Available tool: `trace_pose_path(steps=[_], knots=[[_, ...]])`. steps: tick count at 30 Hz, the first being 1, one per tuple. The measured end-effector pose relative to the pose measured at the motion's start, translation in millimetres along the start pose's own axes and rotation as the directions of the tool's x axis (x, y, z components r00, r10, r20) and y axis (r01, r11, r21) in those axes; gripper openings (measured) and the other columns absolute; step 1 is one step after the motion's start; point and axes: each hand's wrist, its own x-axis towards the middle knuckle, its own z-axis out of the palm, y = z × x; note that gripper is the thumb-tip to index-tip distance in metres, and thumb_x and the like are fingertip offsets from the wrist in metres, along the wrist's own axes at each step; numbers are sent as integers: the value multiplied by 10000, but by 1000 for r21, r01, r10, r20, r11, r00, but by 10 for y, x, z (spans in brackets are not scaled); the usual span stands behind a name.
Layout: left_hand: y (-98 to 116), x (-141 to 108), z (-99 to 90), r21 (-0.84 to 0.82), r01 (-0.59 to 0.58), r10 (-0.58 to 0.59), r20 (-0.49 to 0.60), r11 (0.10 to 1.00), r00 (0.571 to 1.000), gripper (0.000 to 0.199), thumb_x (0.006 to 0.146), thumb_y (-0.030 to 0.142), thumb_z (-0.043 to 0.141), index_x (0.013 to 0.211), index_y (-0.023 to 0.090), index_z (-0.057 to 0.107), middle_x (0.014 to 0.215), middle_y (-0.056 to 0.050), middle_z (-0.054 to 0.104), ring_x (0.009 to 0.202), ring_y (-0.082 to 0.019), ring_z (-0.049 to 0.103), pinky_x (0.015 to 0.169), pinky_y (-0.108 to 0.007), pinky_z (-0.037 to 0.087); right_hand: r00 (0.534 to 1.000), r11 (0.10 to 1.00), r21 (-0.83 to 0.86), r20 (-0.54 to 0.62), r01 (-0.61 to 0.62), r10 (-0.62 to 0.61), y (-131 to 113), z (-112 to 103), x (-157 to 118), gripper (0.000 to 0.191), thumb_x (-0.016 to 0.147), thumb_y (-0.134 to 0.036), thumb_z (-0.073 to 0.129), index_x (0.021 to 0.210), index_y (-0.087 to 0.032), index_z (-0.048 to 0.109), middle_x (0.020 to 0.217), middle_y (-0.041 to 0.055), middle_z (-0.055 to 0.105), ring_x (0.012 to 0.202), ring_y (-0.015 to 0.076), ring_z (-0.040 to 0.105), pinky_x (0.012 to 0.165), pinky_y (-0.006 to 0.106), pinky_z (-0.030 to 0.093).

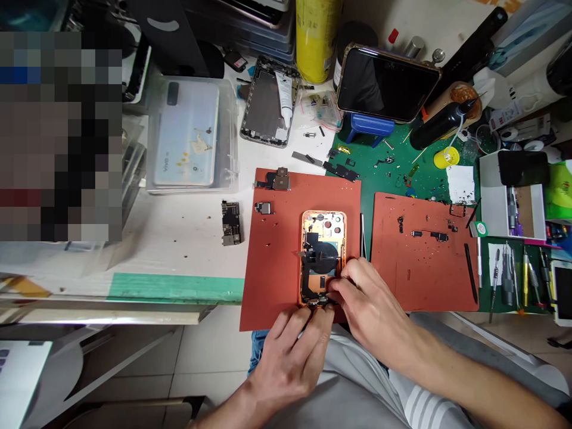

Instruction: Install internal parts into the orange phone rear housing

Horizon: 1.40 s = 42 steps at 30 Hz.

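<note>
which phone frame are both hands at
The orange phone frame on the left red mat: left hand and right hand are at its lower end. The gray frame lies beneath a white tube.

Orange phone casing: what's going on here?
A person's bare hands are both at the near end of the open orange phone casing, which lies on a red mat. The left hand is at its near edge, the right hand at its near right corner; their exact grip is hidden. Loose parts lie farther up the mat.
</note>
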Motion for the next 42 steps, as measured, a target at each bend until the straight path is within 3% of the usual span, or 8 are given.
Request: trace_pose_path(steps=[6, 12, 24, 29, 34, 42], knots=[[9, -19, 16, 0, -1, 1, -1, 1000, 1000, 323, 1037, -21, 443, 1139, -14, 749, 1026, -171, 795, 910, -272, 632, 749, -418, 436, 998, 999, 30, 55, -14, 12, 23, -35, 25, 253, 954, 30, 500, 983, -160, 665, 998, 89, 568, 907, 245, 524, 742, 373, 506], [8, -20, 15, -2, -20, 20, -9, 1000, 1000, 315, 1034, -29, 442, 1109, -12, 748, 1025, -171, 785, 903, -275, 630, 752, -412, 433, 1000, 999, -38, 20, 17, -16, 11, -25, 38, 256, 963, 34, 495, 948, -164, 656, 965, 78, 562, 872, 236, 511, 715, 363, 479], [-1, -9, -2, -11, -17, 17, 9, 1000, 1000, 315, 1022, -24, 454, 1130, -19, 750, 1050, -182, 782, 928, -284, 635, 773, -423, 444, 989, 1000, 25, 150, 6, -9, 19, -117, 39, 298, 886, 80, 570, 1018, -151, 704, 1041, 79, 555, 968, 251, 523, 787, 381, 494], [-4, 5, -14, -18, 8, -8, 16, 1000, 1000, 343, 1040, 5, 433, 1174, -3, 748, 1019, -172, 776, 935, -279, 631, 797, -415, 456, 991, 997, 78, 128, 21, -31, 22, -165, -13, 402, 842, 109, 511, 1070, -168, 693, 1069, 75, 554, 959, 241, 525, 782, 376, 505], [-8, -10, -9, -20, 32, -32, 29, 999, 999, 334, 1050, 6, 444, 1201, 1, 741, 1023, -159, 779, 940, -270, 621, 824, -405, 461, 990, 987, 162, 135, 12, -34, 55, -176, -43, 480, 828, 137, 508, 1162, -152, 696, 1142, 91, 561, 1052, 249, 553, 871, 377, 541], [-17, -29, -15, -23, 35, -34, 32, 999, 999, 330, 1051, -2, 455, 1222, 8, 737, 1063, -167, 768, 971, -279, 632, 850, -418, 481, 989, 995, 87, 133, 58, -69, 43, -192, -70, 445, 852, 118, 543, 1168, -136, 727, 1155, 107, 602, 1054, 269, 563, 888, 419, 571]])
